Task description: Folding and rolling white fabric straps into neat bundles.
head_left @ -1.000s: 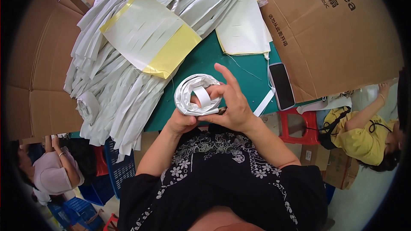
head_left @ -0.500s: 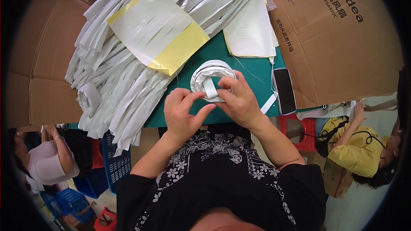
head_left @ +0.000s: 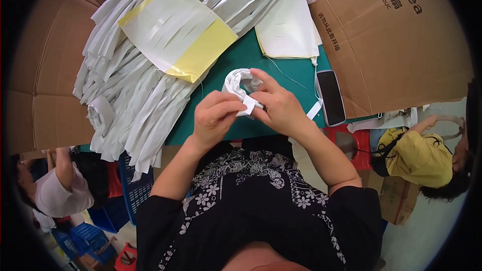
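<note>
At the far left stands an opened brown cardboard sheet (head_left: pixel 57 90), and below it a co-worker in a pale top (head_left: pixel 63 193) is partly in view, with blue crates (head_left: pixel 93 241) nearby. Next, a blue basket (head_left: pixel 138 195) sits beneath the edge of the green counter (head_left: pixel 240 55). A big heap of white strips (head_left: pixel 150 115) spreads over the counter's left part, its ends hanging past the near edge; a small coil (head_left: pixel 102 114) lies on its left side, and a white sheet with yellow ends (head_left: pixel 175 27) rests slantwise on top. To the right of the heap, the left hand (head_left: pixel 216 118) has its thumb and fingertips pinched together on a white tab (head_left: pixel 248 105) at the near side of a white roll (head_left: pixel 236 81). The roll is above the middle of the counter's near part, and the right hand (head_left: pixel 281 106) is clasped on its right side, fingers reaching toward the hole. Beyond the hands lies a second white sheet (head_left: pixel 286 27). Farther right come a narrow white strip (head_left: pixel 315 111), a dark-screened phone (head_left: pixel 330 98), a large cardboard box (head_left: pixel 386 65), a red stool (head_left: pixel 360 153) and a co-worker in yellow (head_left: pixel 419 155).
</note>
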Tool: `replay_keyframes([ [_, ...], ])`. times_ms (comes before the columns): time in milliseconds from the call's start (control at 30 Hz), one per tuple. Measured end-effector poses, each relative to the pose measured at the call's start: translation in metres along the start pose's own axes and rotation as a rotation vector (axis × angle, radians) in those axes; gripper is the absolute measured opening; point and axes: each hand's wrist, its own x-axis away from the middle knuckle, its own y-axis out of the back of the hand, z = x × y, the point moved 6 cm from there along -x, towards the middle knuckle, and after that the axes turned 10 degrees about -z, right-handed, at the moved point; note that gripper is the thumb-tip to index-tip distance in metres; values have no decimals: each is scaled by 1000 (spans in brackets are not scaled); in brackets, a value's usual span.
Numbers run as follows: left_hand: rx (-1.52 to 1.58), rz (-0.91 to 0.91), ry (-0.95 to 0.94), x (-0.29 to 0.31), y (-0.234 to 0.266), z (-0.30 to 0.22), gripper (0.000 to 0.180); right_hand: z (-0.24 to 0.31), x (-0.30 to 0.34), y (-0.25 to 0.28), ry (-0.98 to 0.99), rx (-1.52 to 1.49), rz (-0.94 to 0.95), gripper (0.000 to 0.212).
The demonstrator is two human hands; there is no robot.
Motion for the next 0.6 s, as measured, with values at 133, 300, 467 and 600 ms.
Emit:
replay_keyframes([
  [133, 40, 96, -25, -3, -3, 8, 24, -17, 1, -11, -64, -49, 172, 17],
  [300, 97, 201, -164, -3, -1, 2, 24, -25, 15, -27, -225, -559, 522, 26],
  [467, 149, 384, -312, 3, 1, -10, 20, -19, 22, -31, -225, -681, 753, 33],
  [600, 110, 553, -438, 2, 3, -21, 21, -19, 31, -43, -265, -781, 796, 34],
])
